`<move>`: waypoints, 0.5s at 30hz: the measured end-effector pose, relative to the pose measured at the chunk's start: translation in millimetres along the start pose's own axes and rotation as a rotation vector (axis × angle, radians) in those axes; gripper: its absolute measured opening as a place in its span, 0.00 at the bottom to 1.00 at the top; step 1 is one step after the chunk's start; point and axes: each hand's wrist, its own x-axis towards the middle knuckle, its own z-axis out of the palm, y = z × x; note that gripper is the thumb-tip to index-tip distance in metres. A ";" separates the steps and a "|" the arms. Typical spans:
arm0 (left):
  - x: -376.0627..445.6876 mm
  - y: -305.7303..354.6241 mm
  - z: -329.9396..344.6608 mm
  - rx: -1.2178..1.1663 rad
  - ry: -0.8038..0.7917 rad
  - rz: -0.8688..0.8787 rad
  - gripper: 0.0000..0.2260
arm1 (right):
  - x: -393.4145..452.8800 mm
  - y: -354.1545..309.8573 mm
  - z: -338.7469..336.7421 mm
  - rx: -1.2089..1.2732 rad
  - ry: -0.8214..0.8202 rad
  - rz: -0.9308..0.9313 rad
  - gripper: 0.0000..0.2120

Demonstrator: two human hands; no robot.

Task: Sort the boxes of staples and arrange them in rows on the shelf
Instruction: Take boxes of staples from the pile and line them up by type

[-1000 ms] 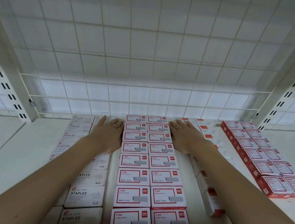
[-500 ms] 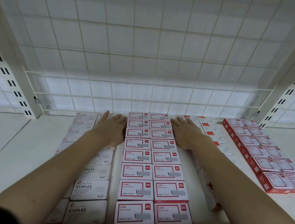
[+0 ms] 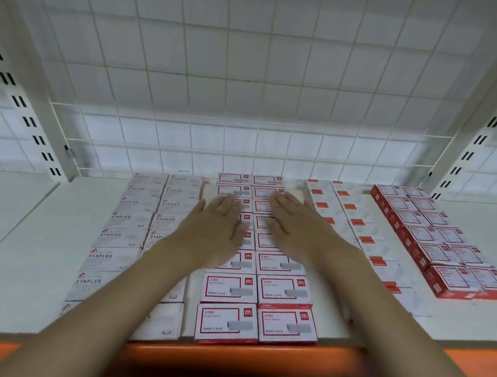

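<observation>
The shelf [image 3: 10, 238] is white with an orange front edge [image 3: 232, 362], and a wire grid [image 3: 254, 93] closes its back. Bare shelf lies open far left and far right of the boxes. Four blocks of boxes run front to back, each two rows wide: grey STAPLES boxes [image 3: 109, 258] on the left, red-framed boxes [image 3: 256, 304] in the middle, white boxes [image 3: 371, 237] right of those, and red boxes [image 3: 442, 251] furthest right. A narrow strip of shelf separates the grey block from the middle one; the middle block's front boxes sit at the orange edge.

Both my forearms reach in from the front over the edge. My left hand [image 3: 212, 231] lies palm down with straight fingers on the middle block's left row, its grip released. My right hand [image 3: 299, 227] lies the same way on the right row, fingers straight and together, grip released, holding nothing. The two hands are near each other, not touching.
</observation>
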 end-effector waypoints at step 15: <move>-7.2 5.5 18.3 -0.094 0.047 -0.007 0.25 | -11.8 -8.0 19.3 0.095 -0.004 0.055 0.26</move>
